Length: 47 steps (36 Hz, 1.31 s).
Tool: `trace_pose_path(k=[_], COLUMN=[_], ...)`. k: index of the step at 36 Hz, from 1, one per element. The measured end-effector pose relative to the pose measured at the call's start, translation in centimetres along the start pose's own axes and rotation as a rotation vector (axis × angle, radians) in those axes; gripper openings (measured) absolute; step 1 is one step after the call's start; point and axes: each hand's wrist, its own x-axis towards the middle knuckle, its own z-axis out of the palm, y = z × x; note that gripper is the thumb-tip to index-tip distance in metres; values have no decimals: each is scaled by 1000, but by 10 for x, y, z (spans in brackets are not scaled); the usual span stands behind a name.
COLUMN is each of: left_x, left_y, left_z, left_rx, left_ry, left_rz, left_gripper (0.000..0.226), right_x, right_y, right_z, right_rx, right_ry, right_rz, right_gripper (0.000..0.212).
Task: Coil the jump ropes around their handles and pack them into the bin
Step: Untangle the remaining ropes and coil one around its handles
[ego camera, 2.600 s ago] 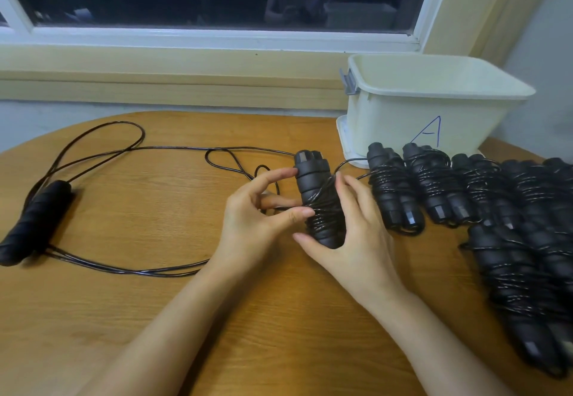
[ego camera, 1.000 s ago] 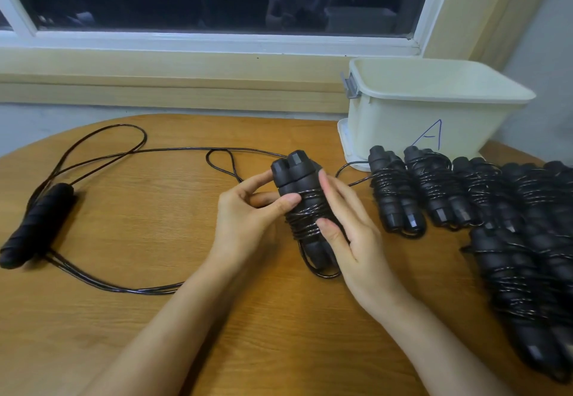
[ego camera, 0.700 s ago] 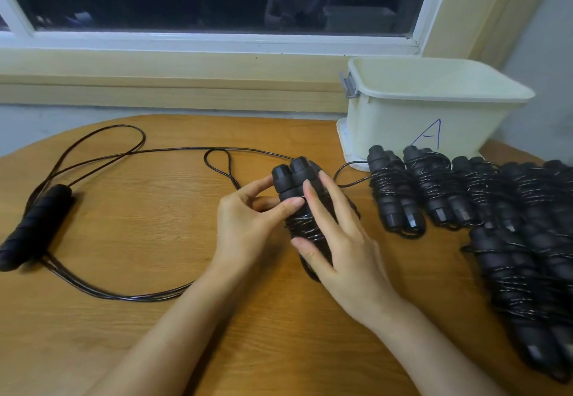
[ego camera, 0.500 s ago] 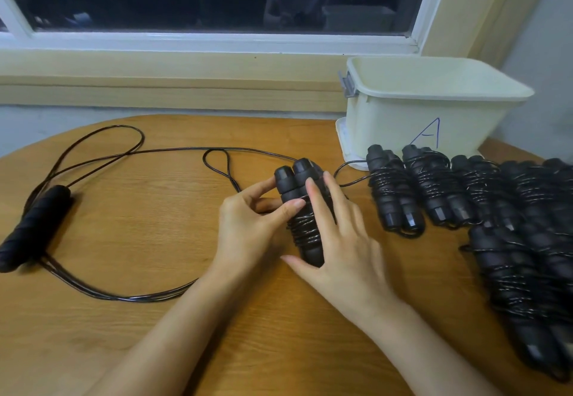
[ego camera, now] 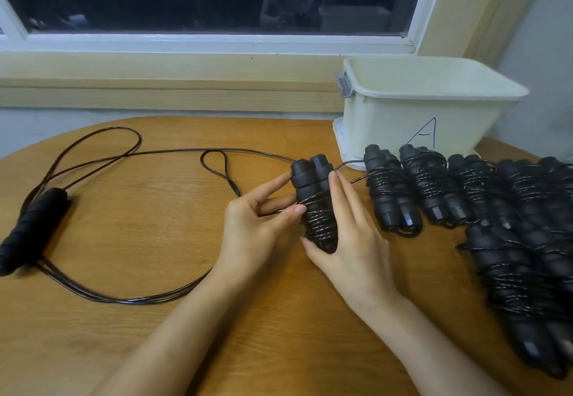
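- You've got the paired handles (ego camera: pixel 311 184) side by side at the middle of the surface (ego camera: pixel 155 318), caps pointing away towards the window and leaning slightly left.
- Your left hand (ego camera: pixel 254 228) is grasping them. The thumb presses on the wound turns and the fingers (ego camera: pixel 279 183) reach up the left side towards the caps, which looks like a clamp to stop the turns springing loose.
- Your right hand (ego camera: pixel 353 240) isn't clenched. Its fingers (ego camera: pixel 344 200) lie straight along the right side of the handles, with the thumb under the bottom end, more a cradle than a grip.
- So the handles sit squarely between both sets of fingers and touch them on both sides.
- The cord (ego camera: pixel 319 222) wraps the lower half in tight turns, while the upper half by the caps is bare.
- There's plenty of loose cord (ego camera: pixel 217 150) trailing left in loops towards another handle (ego camera: pixel 34 228) lying flat. I can't tell which loops belong to the rope in your hands.
- The coiled bundles (ego camera: pixel 393 191) lie in rows just to your right, right in front of the bin (ego camera: pixel 387 116).
- None can be seen inside the bin, so packing looks not yet started, and this rope needs more winding first.
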Motion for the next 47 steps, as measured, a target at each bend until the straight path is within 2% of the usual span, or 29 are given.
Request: trace_pose_path(k=[5,9,13,18,22,24,29,32,36,41,47], left_x=[2,3,5,7,7,6,6,6,6,2,2], left_y=[-2,-1,2,2,8,10,8,7,5,4,6], left_z=[-3,-4,-6,-12,-15,-16,-17,-15,-13,-4,-5], left_rx=[-76,-144,-241,-241,-246,-251,-259,-243,-223,-231,-208], left_ry=[26,6,-101,-263,-352,-391,-401,-337,-233,-117,-67], left_rz=[8,5,-32,-74,-137,-166,-175,-171,-156,-164,-205], left_gripper=[53,60,66,59,81,79,64,54,46,53,57], right_x=[0,0,2,2,2,2,2,3,0,-5,-4], right_y=[0,-1,-5,-9,-13,-15,-11,-9,-10,-15,-10], right_z=[1,1,-3,-10,-15,-16,-14,-11,-6,1,6], right_rx=[235,457,596,780,890,920,822,641,571,366,320], right_ry=[17,10,-26,-135,-228,-264,-262,-208,-199,-241,-82], right_rz=[45,62,64,96,120,125,108,36,-7,-21,-72], right_gripper=[101,98,92,88,83,81,78,77,75,107,95])
